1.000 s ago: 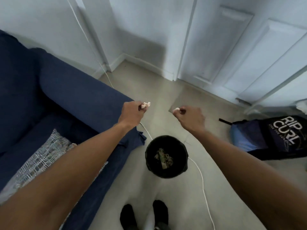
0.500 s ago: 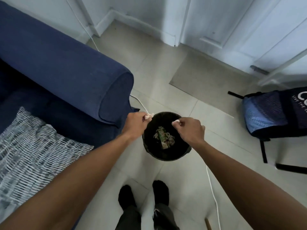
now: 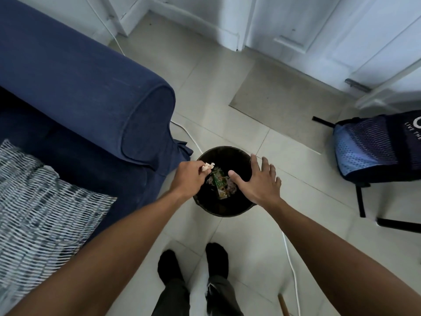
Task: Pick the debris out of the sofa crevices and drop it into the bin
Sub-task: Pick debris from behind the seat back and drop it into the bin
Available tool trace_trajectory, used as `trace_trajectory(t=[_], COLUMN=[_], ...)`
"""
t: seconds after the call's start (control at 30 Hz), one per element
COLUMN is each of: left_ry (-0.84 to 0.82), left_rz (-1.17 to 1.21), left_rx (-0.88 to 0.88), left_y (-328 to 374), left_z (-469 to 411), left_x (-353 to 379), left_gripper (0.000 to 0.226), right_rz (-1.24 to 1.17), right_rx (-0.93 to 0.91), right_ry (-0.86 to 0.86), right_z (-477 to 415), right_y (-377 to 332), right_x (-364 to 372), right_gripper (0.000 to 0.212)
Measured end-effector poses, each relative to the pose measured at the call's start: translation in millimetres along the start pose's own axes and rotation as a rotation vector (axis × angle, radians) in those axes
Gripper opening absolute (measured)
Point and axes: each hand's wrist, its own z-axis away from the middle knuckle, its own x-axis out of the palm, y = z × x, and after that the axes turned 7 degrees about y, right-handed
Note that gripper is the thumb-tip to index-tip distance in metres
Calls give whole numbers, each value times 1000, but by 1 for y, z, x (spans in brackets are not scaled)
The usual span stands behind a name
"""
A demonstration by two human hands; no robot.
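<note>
A round black bin (image 3: pixel 224 210) stands on the tiled floor beside the blue sofa (image 3: pixel 91 94), with wrappers and scraps (image 3: pixel 222 182) lying inside. My left hand (image 3: pixel 190 177) hovers over the bin's left rim, pinching a small pale crumpled scrap of debris (image 3: pixel 208 166) between its fingertips. My right hand (image 3: pixel 258 181) is spread flat above the bin's right side, fingers apart and holding nothing.
A patterned grey-white cushion (image 3: pixel 45 208) lies on the sofa seat at left. A blue backpack (image 3: pixel 376 149) sits on the floor at right. A white cable (image 3: pixel 291 261) runs across the tiles past the bin. My feet (image 3: pixel 193 263) stand just below the bin. White doors are behind.
My right hand has opened its fingers over the bin and the small piece it pinched is gone from it. The left hand stays pinched on its scrap at the rim.
</note>
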Motion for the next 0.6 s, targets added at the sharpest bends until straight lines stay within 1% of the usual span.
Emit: trace_trajectory(t=[0.07, 0.13, 0.17, 0.23, 0.27, 0.3, 0.4, 0.6], left_ry=[-7, -52, -93, -203, -227, -242, -275, -213], left_rz=[-17, -50, -107, -294, -376, -424, -429, -449], left_rx=[3, -25, -43, -71, -79, -82, -88, -47], left_y=[1, 4, 6, 8, 10, 11, 13, 14], left_z=[1, 3, 5, 8, 10, 12, 14, 11], left_x=[1, 1, 1, 1, 2, 1, -1, -7], left_gripper=[24, 22, 37, 85, 99, 106, 110, 106], right_rz=[-10, -14, -16, -13, -9, -8, -9, -15], right_rx=[-10, -12, -10, -8, -9, -9, -10, -6], right_ry=[10, 16, 19, 24, 27, 28, 29, 44], right_z=[0, 1, 1, 2, 2, 2, 4, 6], right_y=[1, 1, 2, 4, 4, 5, 8, 6], right_x=[0, -2, -2, -2, -2, -2, -3, -14], right_gripper=[103, 103, 103, 102, 102, 102, 102, 102])
